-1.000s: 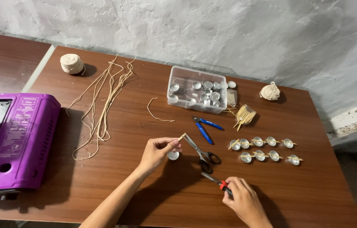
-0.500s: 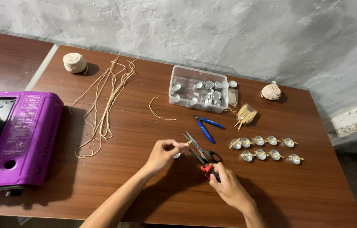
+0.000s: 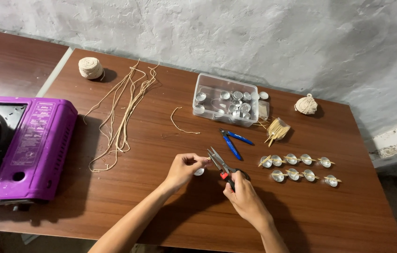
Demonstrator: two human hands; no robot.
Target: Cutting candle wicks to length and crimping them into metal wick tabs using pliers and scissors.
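Two hands meet near the middle of the brown bench point(image 3: 90, 197). The left hand point(image 3: 185, 168) has its grip pinched shut on a short thin stick, held just over a small metal cup point(image 3: 200, 172) that is mostly hidden under the fingers. The right hand point(image 3: 243, 194) has its grip closed around a small red-handled cutter point(image 3: 221, 169), whose tip points toward 11 o'clock at the stick's end. What lies under the right palm is hidden, so dark handle loops point(image 3: 244, 174) beside it are hard to assign to any tool.

At 3 o'clock from the hands, well apart, stand two rows of metal cups with sticks point(image 3: 299, 167). At 12 o'clock lie blue-handled pliers point(image 3: 234, 142), and beyond them a clear plastic box point(image 3: 225, 105) of cups. Loose cord strands point(image 3: 123, 117) trail toward 10 o'clock, with a twine ball point(image 3: 90, 68) near the far edge. Bare bench lies along the near edge at 6 o'clock and between the hands and the purple stove point(image 3: 20, 150), which overhangs the left edge and is cut off by the frame.
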